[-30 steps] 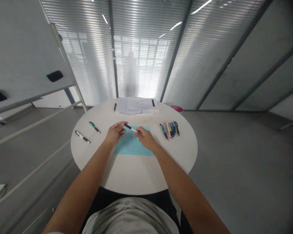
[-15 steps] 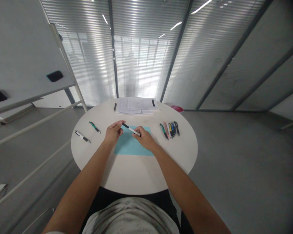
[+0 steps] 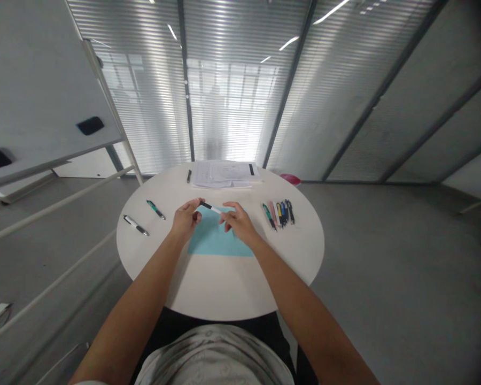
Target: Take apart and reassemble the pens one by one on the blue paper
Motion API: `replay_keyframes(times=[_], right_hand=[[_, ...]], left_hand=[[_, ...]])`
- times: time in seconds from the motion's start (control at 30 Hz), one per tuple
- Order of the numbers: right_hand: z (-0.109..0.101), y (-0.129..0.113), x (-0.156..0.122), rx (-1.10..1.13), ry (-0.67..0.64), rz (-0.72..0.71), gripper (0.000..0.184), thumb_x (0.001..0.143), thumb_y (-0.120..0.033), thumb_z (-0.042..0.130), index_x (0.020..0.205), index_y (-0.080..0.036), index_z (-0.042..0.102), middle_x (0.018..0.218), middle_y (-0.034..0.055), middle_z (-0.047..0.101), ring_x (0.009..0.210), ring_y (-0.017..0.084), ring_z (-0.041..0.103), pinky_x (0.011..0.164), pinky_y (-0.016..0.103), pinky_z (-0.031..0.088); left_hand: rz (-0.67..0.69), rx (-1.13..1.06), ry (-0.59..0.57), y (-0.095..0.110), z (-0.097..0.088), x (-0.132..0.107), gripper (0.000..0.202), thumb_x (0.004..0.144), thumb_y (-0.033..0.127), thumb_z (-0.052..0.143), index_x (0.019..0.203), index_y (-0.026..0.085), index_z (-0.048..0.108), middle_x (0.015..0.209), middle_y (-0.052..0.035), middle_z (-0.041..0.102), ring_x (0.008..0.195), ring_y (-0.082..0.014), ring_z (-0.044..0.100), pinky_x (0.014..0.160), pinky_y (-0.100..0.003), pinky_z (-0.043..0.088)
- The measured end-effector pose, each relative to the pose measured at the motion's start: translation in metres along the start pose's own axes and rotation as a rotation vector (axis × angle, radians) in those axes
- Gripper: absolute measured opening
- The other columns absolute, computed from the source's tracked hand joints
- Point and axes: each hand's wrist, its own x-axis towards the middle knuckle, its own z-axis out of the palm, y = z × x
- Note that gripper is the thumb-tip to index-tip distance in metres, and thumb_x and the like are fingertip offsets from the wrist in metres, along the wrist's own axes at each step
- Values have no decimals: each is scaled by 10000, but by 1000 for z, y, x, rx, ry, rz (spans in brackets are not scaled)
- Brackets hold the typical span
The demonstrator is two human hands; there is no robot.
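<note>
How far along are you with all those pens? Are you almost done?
Hard to say for sure. Looks done: a row of colored pens lies neatly together on the right of the table. In hand: the left hand holds a black-and-white pen over a blue sheet, with the right hand close by. Looks left: a green pen and a white pen lying apart on the left.

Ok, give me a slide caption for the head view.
Left hand holds a black-and-white pen above a light blue sheet on a round white table, right hand close beside it.
</note>
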Motion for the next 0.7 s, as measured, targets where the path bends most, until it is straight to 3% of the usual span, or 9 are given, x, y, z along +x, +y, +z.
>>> replay_keyframes(times=[0.13, 0.27, 0.37, 0.53, 0.7], right_hand=[[-6, -15, -1, 340, 25, 52, 320, 744, -410, 679, 976, -219, 570, 754, -9, 639, 525, 99, 531, 503, 232, 417], [-15, -25, -2, 500, 34, 132, 392, 860, -555, 472, 1066, -239, 580, 872, 34, 659, 611, 135, 554, 531, 262, 446], [-20, -25, -1, 534, 43, 150, 474, 898, -607, 341, 1088, -242, 575, 897, 47, 665, 660, 158, 566, 555, 279, 459], [-21, -25, 1, 496, 81, 155, 507, 888, -645, 306, 1058, -250, 574, 840, 45, 652, 702, 183, 578, 583, 301, 467], [-20, -25, 1, 524, 60, 205, 571, 858, -691, 287, 995, -224, 586, 723, 41, 602, 618, 181, 544, 559, 312, 456]], left_hand=[[-21, 1, -38, 1, 1, -2, 367, 638, 381, 802, 908, 163, 681, 1062, -73, 683, 469, -20, 490, 368, -163, 357], [-35, 58, -55, 0, 4, -4, 398, 602, 412, 820, 871, 154, 678, 813, -33, 675, 455, -45, 495, 376, -176, 345], [-16, 151, -55, -2, 5, -5, 400, 599, 419, 819, 867, 147, 700, 680, -12, 626, 494, -78, 534, 422, -192, 374], [131, 385, -63, -2, 5, -9, 341, 612, 412, 805, 824, 152, 748, 708, -47, 673, 630, -127, 579, 573, -236, 450], [170, 600, -106, -2, 6, -13, 295, 642, 391, 777, 819, 155, 771, 627, -29, 660, 531, -114, 513, 512, -227, 366]])
